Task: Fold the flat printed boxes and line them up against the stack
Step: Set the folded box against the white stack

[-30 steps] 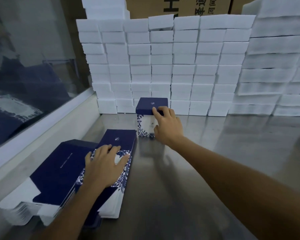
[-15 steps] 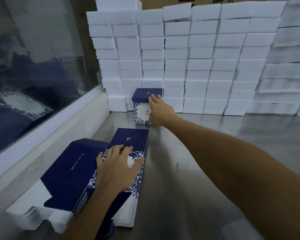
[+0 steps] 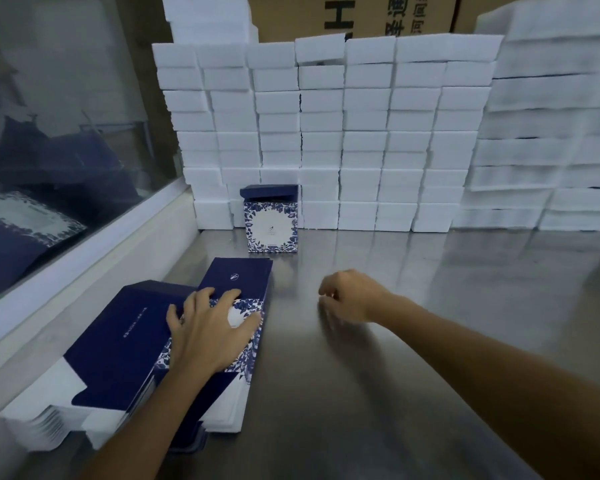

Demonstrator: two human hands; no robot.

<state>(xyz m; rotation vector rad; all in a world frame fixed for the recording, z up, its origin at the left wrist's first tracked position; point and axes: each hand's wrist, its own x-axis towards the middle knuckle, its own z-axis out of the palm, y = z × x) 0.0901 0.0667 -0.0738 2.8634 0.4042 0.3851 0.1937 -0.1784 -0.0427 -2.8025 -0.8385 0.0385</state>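
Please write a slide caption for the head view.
Folded box stands against foam stack; left hand rests on flat boxes.

A folded box (image 3: 271, 225) — navy lid, blue floral front — stands upright against the white foam stack (image 3: 326, 140). The flat printed boxes (image 3: 125, 344) lie piled at the table's left — navy and floral faces up.

Single head-worn view, wide-angle, looking forward and down across the steel worktop (image 3: 413, 341) toward the white stack (image 3: 326, 133) at the far edge. Forearms enter from the bottom, close to the lens. Edges bend and look smeared, likely lens distortion. No second view.
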